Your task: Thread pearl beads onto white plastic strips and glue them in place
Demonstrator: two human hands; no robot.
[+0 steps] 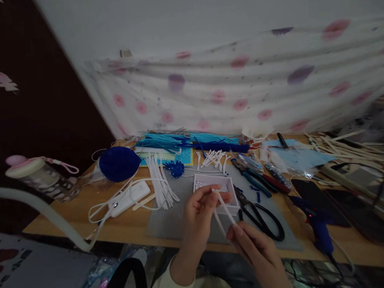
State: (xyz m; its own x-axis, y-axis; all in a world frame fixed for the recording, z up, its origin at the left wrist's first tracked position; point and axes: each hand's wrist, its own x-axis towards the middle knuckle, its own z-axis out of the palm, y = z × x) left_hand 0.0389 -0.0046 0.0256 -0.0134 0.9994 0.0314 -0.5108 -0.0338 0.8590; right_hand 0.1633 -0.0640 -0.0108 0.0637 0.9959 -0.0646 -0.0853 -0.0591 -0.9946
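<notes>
Between my two hands is a white pipe cleaner (225, 208), bent at its top. My left hand (199, 213) pinches the bent end between thumb and fingers, in front of a small white box (212, 180) of pearly beads. Lower and to the right, my right hand (255, 247) closes on one strand further down, while another strand hangs beside it. Black-handled scissors (262, 219) lie just right of the box. A bundle of white pipe cleaners (162, 183) rests to the left on the grey mat (173, 223).
Left of the mat are a white power strip (130, 197), a dark blue ball (119, 164) and a bottle (40, 176). Blue strips (163, 142) lie at the back. On the right are pliers (253, 177), a blue glue gun (318, 223) and dark phones (320, 202).
</notes>
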